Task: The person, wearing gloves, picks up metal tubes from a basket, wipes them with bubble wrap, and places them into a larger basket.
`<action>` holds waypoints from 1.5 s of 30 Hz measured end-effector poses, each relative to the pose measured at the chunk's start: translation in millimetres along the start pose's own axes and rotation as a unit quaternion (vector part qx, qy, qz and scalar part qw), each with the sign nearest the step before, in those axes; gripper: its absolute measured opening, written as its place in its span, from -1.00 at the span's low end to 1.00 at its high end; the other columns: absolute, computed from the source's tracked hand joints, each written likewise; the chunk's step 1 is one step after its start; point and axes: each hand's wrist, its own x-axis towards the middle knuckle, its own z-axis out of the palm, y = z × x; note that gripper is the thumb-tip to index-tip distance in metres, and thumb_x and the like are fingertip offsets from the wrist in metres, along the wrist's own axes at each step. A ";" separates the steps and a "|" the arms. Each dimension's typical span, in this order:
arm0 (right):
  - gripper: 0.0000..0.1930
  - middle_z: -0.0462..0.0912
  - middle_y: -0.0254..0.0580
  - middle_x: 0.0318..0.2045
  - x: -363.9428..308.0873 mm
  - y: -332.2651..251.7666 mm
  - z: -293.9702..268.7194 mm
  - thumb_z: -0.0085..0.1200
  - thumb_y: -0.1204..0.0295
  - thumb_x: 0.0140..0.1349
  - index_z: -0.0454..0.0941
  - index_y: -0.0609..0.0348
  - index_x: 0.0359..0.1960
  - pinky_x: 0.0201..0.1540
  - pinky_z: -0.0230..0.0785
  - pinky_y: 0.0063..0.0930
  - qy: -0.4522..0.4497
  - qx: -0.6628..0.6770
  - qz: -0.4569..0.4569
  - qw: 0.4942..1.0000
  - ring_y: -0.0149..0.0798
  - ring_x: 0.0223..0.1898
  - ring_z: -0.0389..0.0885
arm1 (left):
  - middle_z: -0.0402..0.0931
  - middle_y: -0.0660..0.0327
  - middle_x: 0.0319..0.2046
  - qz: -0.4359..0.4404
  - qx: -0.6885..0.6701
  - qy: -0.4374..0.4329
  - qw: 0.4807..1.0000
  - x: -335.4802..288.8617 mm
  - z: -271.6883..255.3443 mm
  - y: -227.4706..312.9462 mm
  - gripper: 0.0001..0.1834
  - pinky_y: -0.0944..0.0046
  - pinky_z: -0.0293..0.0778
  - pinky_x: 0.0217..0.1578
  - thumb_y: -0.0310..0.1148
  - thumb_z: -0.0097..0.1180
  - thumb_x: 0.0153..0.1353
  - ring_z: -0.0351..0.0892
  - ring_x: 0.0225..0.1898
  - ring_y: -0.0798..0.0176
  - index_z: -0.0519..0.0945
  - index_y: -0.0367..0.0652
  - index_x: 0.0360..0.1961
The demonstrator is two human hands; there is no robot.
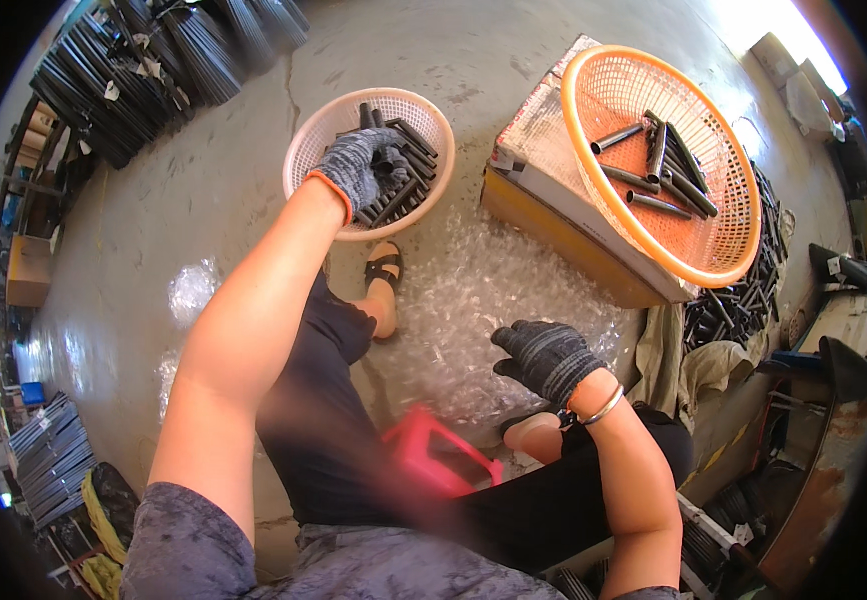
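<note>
My left hand [359,165], in a grey knit glove with an orange cuff, reaches into a pale plastic basket [298,165] on the floor ahead. Its fingers curl down among short black tubes [416,165]; whether a tube is in their grasp is hidden. My right hand [546,360], gloved in the same dark grey knit, hangs above a heap of clear plastic scraps [514,270]. Those fingers point left, with the thumb apart, and no object shows in them. To the right, an orange plastic basket [579,110] holds several longer black tubes [662,165].
A cardboard box [544,140] supports the orange basket. Beside it lies a large pile of black tubes [729,315] on cloth. A pink plastic stool [434,455] is near my legs. Bundles of long dark rods [144,75] stand at the far left.
</note>
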 end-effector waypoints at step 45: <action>-0.67 0.55 -0.07 -0.37 -12.8 3.7 -0.5 0.07 0.18 0.08 0.45 0.07 -0.17 -0.28 0.41 -0.17 -0.004 -0.012 0.026 1.000 0.00 -0.29 0.55 | 0.35 0.01 -0.24 0.129 -0.113 0.229 0.958 15.9 -51.0 44.2 -0.69 0.10 0.43 -0.10 -0.23 -0.19 0.33 0.32 -0.26 0.08 0.33 -0.28 -0.10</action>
